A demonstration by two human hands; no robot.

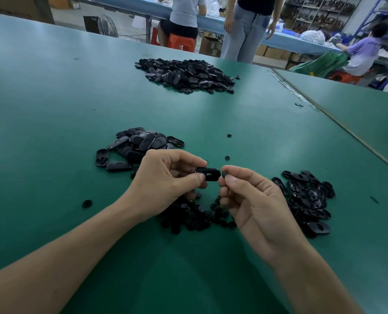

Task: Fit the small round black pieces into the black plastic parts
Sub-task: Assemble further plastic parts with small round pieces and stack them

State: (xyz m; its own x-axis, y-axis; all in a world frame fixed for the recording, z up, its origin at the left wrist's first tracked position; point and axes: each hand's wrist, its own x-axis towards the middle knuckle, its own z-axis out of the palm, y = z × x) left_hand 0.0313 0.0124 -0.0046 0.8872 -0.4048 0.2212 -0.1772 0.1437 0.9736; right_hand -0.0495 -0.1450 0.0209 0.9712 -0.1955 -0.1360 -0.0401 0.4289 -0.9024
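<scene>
Pinching a black plastic part in the left hand and a small round piece in the right hand.
Not yet joined (the two sit just beside each other). The left pile, right pile and far heap hold many parts; which are finished is unclear. Loose round pieces lie partly hidden under the hands.

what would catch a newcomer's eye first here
The two hands at centre: the left hand pinches an oval black plastic part, the right hand a small round black piece beside its end. Black heaps dot the green table, the largest heap at the far side.
</scene>
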